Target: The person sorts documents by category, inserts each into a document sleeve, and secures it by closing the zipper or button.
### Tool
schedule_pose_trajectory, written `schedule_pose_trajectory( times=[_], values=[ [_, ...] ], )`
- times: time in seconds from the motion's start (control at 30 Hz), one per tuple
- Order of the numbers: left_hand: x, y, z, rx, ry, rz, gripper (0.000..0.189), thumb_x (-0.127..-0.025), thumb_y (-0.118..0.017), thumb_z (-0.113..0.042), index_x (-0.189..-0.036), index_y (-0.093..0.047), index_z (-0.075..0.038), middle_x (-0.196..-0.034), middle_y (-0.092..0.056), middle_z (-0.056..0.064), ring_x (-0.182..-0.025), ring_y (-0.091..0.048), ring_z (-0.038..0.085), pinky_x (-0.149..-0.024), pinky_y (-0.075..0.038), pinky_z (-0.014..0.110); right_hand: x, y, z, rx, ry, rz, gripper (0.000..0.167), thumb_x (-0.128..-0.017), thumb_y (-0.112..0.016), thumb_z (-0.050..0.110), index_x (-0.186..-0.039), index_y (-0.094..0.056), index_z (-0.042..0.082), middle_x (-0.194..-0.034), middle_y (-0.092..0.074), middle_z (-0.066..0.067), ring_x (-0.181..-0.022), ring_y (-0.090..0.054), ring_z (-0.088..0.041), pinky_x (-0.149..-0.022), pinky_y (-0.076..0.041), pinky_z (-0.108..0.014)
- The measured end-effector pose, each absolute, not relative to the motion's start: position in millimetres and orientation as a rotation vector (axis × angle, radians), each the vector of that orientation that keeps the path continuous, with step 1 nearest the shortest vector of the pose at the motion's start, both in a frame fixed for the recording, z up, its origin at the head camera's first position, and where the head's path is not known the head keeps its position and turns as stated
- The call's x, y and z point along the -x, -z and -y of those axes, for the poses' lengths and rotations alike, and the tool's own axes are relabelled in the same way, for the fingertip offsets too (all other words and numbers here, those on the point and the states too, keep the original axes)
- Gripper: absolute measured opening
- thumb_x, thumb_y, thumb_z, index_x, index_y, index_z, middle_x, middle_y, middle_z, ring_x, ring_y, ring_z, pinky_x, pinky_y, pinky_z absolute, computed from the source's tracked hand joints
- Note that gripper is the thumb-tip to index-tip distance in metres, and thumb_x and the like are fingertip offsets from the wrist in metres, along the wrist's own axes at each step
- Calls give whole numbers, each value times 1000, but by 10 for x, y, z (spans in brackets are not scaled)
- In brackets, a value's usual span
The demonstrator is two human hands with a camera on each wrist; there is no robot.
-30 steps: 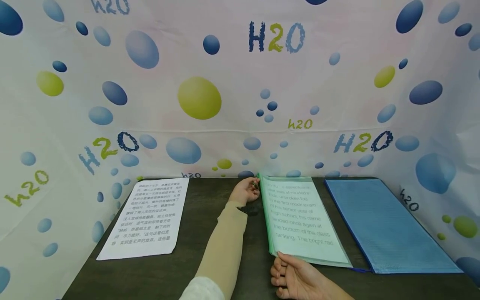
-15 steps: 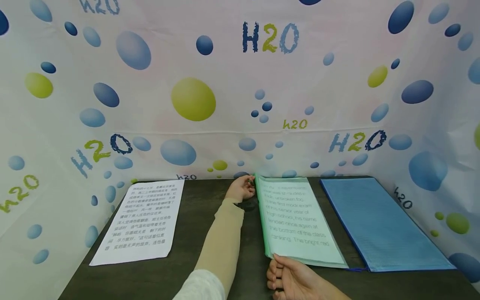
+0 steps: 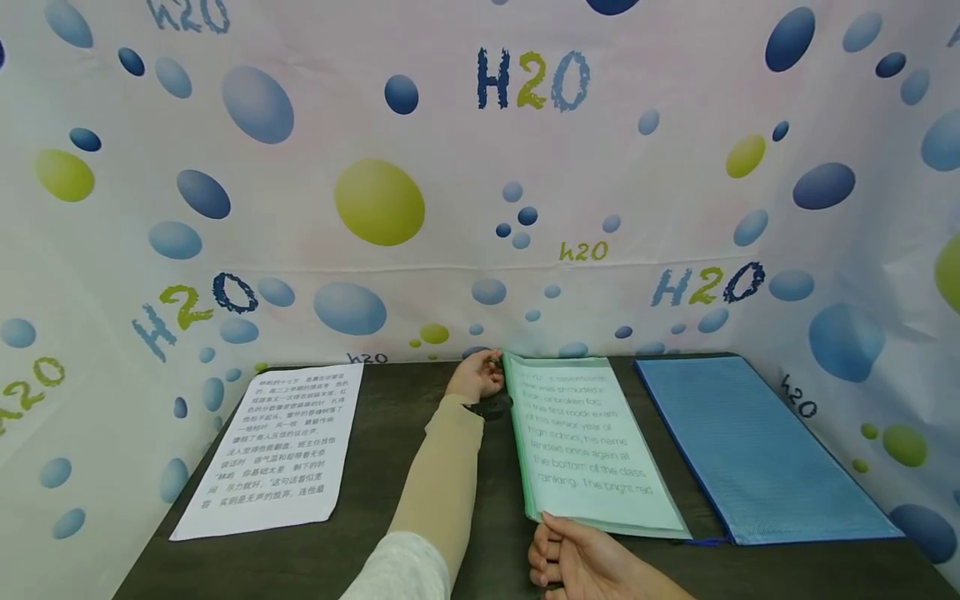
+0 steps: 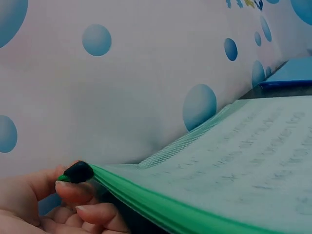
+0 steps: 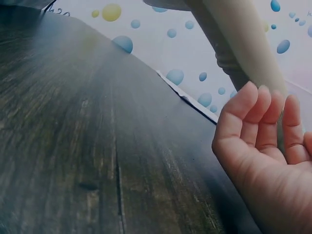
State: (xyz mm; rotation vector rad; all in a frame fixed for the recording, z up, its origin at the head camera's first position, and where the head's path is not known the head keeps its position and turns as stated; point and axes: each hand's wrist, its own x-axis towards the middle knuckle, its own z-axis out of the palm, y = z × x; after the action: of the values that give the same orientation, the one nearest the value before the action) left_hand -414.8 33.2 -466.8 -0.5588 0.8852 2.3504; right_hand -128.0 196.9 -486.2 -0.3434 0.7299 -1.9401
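A green mesh zip pouch lies in the middle right of the table, a sheet of printed English text showing through it. At its far left corner, my left hand pinches the zipper pull, a dark tab on a green cord, between thumb and finger. The green zipper edge runs away from that hand and is raised at the corner. My right hand pinches the pouch's near left corner, thumb on top and the other fingers curled; in the right wrist view these fingers show without the pouch.
A white sheet of Chinese text lies on the left of the dark table. To the right of the green pouch lies a blue mesh zip pouch, its blue cord at the near left corner. A patterned backdrop stands behind.
The head view has shifted slightly, so everything sits a little farther left in it. Both hands keep their grip at the green pouch's two left corners.
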Motion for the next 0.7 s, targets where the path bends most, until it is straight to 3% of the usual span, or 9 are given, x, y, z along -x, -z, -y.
schedule_pose_trajectory(
  times=[0.17, 0.4, 0.7],
  values=[
    [4093, 4665, -313, 495, -2333, -872, 15, -104, -43, -15, -111, -56, -10, -80, -47, -2, -56, -26, 9, -53, -20, 24, 1287, 4901, -1973, 330, 1925, -719, 47, -108, -15, 41, -100, -59, 27, -100, -58, 11, -92, -51, -3, -87, -43, -20],
    [3970, 4672, -316, 343, -2308, -940, 32, -106, -41, -23, -136, -44, -11, -86, -44, -2, -59, -28, 9, -56, -23, 24, 1307, 4909, -2005, 314, 1921, -696, 50, -108, -11, 43, -100, -57, 25, -100, -57, 10, -92, -51, -4, -90, -43, -23],
    [3725, 4816, -125, 162, -2325, -922, 38, -106, -39, -26, -142, -40, -14, -82, -53, -7, -64, -38, 8, -60, -28, 23, 1317, 4942, -2010, 286, 1908, -559, 42, -109, -18, 35, -107, -58, 24, -105, -59, 10, -97, -52, -3, -96, -42, -23]
  ],
)
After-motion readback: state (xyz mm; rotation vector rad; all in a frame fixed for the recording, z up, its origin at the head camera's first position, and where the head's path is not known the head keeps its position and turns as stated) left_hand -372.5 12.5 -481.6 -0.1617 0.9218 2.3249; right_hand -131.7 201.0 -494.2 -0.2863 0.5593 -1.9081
